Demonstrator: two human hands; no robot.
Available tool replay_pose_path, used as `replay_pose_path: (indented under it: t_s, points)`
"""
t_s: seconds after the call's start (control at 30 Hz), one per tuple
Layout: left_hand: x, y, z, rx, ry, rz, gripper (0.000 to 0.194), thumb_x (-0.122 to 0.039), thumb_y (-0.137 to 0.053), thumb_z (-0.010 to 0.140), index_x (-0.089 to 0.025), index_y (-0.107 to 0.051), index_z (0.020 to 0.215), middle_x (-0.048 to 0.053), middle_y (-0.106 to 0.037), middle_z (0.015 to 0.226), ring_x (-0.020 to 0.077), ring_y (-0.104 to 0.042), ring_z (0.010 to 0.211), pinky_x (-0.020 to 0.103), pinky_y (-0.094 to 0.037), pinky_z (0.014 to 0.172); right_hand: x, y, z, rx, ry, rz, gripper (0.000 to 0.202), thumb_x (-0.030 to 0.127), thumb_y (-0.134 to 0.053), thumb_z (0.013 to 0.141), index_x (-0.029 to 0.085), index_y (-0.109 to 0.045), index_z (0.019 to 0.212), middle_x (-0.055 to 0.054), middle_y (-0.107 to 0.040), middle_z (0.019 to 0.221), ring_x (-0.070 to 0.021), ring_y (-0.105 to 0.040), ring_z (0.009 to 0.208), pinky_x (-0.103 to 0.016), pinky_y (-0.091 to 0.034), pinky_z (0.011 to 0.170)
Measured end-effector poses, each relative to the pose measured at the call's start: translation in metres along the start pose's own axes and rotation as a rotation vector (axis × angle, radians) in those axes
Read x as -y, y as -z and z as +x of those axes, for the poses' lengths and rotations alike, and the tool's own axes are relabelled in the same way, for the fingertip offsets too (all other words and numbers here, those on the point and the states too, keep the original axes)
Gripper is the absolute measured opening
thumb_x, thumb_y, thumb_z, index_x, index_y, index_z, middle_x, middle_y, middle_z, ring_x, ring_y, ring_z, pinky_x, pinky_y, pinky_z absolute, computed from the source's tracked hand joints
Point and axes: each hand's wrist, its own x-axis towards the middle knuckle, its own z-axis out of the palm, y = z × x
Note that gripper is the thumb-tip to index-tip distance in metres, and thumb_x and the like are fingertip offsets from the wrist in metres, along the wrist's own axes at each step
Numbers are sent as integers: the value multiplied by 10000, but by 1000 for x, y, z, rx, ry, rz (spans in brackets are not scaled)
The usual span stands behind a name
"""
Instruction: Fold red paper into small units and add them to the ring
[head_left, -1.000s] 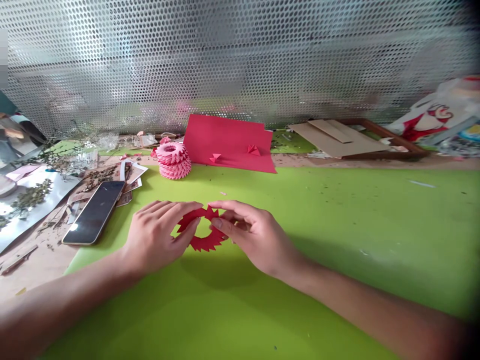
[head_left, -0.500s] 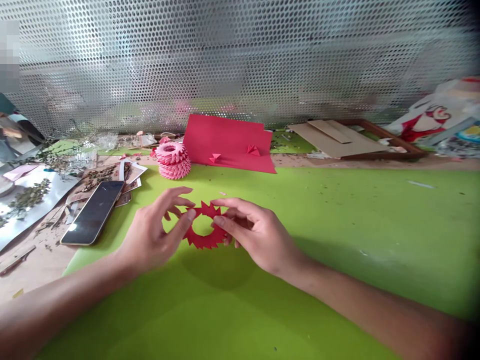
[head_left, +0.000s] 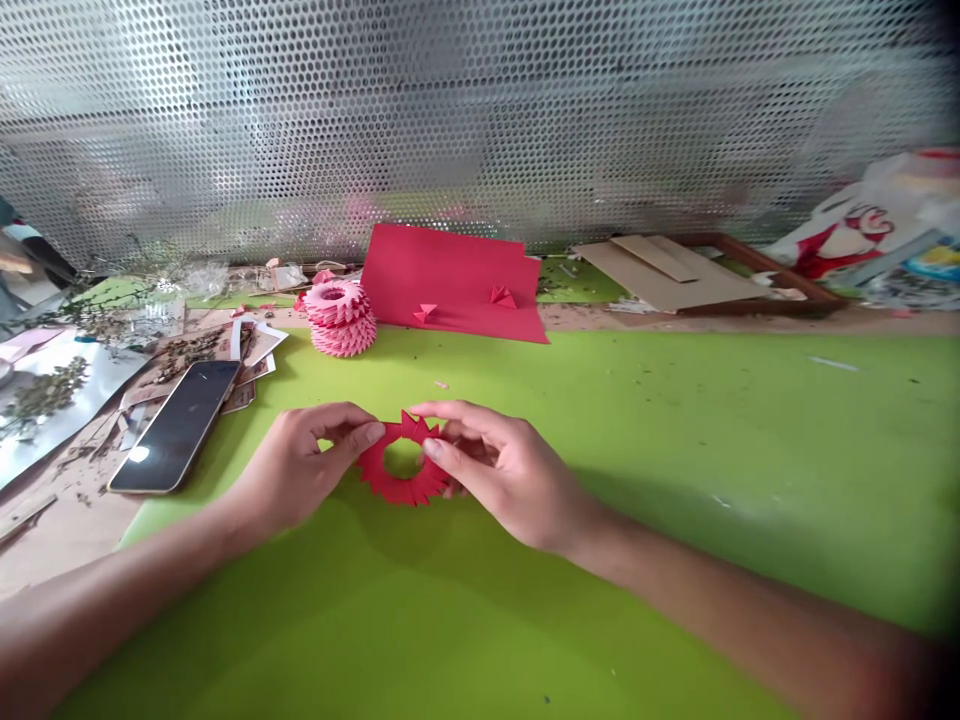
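Observation:
A red folded-paper ring [head_left: 400, 488] with pointed teeth round its rim is held over the green table. My left hand [head_left: 307, 462] pinches its upper left side between thumb and fingers. On the ring's right side my right hand [head_left: 504, 468] grips with the thumb in front, the index finger along the top and the other fingers partly hidden behind. Beyond my hands stands a pink and red stack of folded-paper rings [head_left: 342, 325]. Small red folded pieces [head_left: 502, 297] rest on a red paper sheet [head_left: 450, 265] at the back.
A smartphone [head_left: 176, 425] lies at the left, beside paper cards [head_left: 259, 345] and dry plant bits. Brown cardboard [head_left: 667, 275] leans on a wooden frame [head_left: 810, 295] at the back right, near a plastic bag [head_left: 847, 230]. A perforated metal screen [head_left: 480, 120] closes off the back.
My left fingers, spread above the ring before, have closed onto its upper left edge. The right hand keeps its hold. The view has shifted slightly.

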Motion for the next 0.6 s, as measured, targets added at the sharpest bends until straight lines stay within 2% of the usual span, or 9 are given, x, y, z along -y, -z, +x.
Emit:
replay_pose_path:
  t_s: [0.13, 0.23, 0.3, 0.43, 0.6]
  points:
    - [-1, -1, 0, 17, 4, -1, 324, -410, -529, 939, -186, -713, 793, 0, -699, 658, 134, -614, 573, 200, -444, 508, -3, -1, 0, 43, -17, 42, 343, 367, -570, 938, 220, -620, 1245, -19, -661, 783, -137, -604, 608, -258, -552, 534]
    - [0, -1, 0, 2, 8, 40, 286, -438, -555, 922, -197, -708, 931, 12, -735, 729, 153, -660, 600, 215, -465, 516, -6, 0, 0, 22, -32, 75, 354, 386, -570, 943, 226, -595, 1258, -23, -660, 805, -144, -628, 628, -274, -573, 564]
    - [0, -1, -1, -54, 0, 161, 301, -470, -629, 866, -211, -688, 1007, 17, -756, 794, 172, -690, 628, 237, -489, 551, -7, -1, 1, 2, -37, 75, 357, 398, -567, 947, 232, -583, 1263, -22, -663, 813, -146, -638, 623, -282, -577, 571]
    - [0, -3, -3, -160, -105, 461, 269, -468, -666, 831, -236, -684, 966, 3, -771, 824, 202, -713, 654, 269, -491, 574, -7, -2, 2, 22, -51, 74, 366, 412, -576, 942, 236, -582, 1263, -29, -673, 827, -159, -651, 634, -296, -583, 574]
    - [2, -7, -5, -214, -246, 608, 206, -392, -643, 857, -232, -714, 967, 11, -782, 818, 211, -719, 638, 287, -501, 585, -4, -3, 2, 42, -50, 91, 357, 411, -580, 938, 225, -588, 1243, -38, -694, 863, -157, -648, 630, -303, -587, 584]
